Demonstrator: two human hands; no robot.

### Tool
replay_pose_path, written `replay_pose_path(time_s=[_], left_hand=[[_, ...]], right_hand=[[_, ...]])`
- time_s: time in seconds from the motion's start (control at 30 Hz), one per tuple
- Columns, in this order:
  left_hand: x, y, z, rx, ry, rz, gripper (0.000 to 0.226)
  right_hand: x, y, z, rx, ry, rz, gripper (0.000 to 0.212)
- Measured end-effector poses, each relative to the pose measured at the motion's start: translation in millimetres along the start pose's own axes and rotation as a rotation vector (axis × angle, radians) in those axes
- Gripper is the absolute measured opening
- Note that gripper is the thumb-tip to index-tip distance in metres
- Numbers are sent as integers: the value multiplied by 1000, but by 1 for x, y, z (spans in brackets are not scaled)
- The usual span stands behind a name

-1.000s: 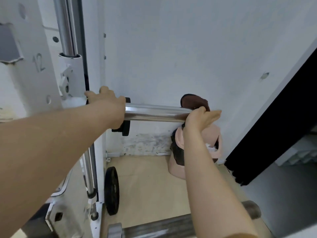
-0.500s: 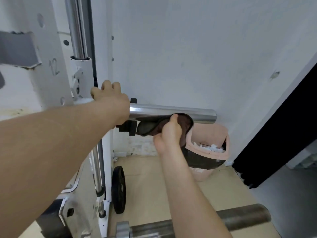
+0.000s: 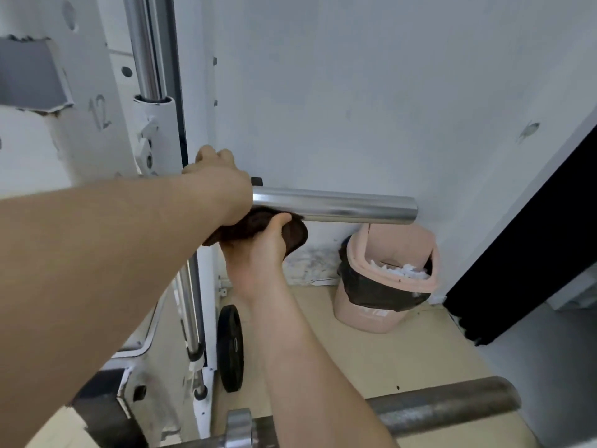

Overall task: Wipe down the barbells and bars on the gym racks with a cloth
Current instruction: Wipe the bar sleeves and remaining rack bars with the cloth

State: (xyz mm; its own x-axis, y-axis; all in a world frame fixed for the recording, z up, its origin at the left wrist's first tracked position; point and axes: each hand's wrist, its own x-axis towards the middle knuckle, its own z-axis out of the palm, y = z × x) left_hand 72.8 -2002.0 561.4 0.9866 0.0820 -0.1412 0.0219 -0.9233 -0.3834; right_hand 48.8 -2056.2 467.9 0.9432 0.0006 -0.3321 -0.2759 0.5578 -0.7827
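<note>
The cloth [image 3: 292, 235] is sitting bunched under the bar [image 3: 336, 205], at the end nearest the rack [image 3: 97, 130], so it is probably touching only the underside; the top and the free end toward the wall are likely going unwiped unless the cloth is wrapped further round. The left hand [image 3: 219, 184] is covering the stretch of bar right beside the rack, and that patch may be missed while the grip sits there. The right hand [image 3: 258, 255] is working in a cramped spot, tucked just beneath the left wrist, and the two may be getting in each other's way on a stroke toward the rack. A loose hold could also be letting the cloth slip to the floor [image 3: 371, 347] or toward the open bin [image 3: 365, 313] below the bar's free end. As for pose, the left arm is reaching across from the left edge, its hand closing over the top of the bar with the knuckles up and the fingers curling out of sight. The right arm is rising from below, its hand gripping the cloth and pressing it up against the bar, the thumb lying across the fabric and the other fingers hidden behind it.
</note>
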Motion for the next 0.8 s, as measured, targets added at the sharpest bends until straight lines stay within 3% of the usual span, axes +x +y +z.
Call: replay_pose_path(time_s=[0.07, 0.17, 0.23, 0.33, 0.47, 0.53, 0.63, 0.7, 0.77, 0.8], left_hand=[[0, 1, -6, 71, -24, 20, 49], [-4, 8, -15, 107, -62, 63, 7], [-10, 9, -15, 123, -32, 70, 10], [-9, 3, -16, 130, -33, 102, 17], [-10, -4, -18, 45, -14, 66, 18], [-14, -6, -20, -30, -3, 59, 23], [-16, -5, -20, -84, 46, 49, 25], [-19, -6, -18, -86, 50, 37, 22], [-24, -9, -16, -50, 31, 38, 7], [-23, -10, -14, -31, 34, 32, 14]], right_hand=[[-5, -13, -17, -153, 53, -41, 53], [-24, -41, -33, -555, 218, -407, 40], [-31, -49, -31, -719, 228, -608, 39], [-24, -34, -16, -804, 116, -762, 30], [10, -19, -7, -792, 67, -785, 43], [23, -26, -9, -1008, 78, -955, 44], [38, -65, -36, -1280, 175, -1211, 25], [45, -108, -73, -1395, 311, -1162, 33], [41, -129, -88, -1581, 510, -915, 53], [40, -123, -79, -1648, 540, -801, 57]])
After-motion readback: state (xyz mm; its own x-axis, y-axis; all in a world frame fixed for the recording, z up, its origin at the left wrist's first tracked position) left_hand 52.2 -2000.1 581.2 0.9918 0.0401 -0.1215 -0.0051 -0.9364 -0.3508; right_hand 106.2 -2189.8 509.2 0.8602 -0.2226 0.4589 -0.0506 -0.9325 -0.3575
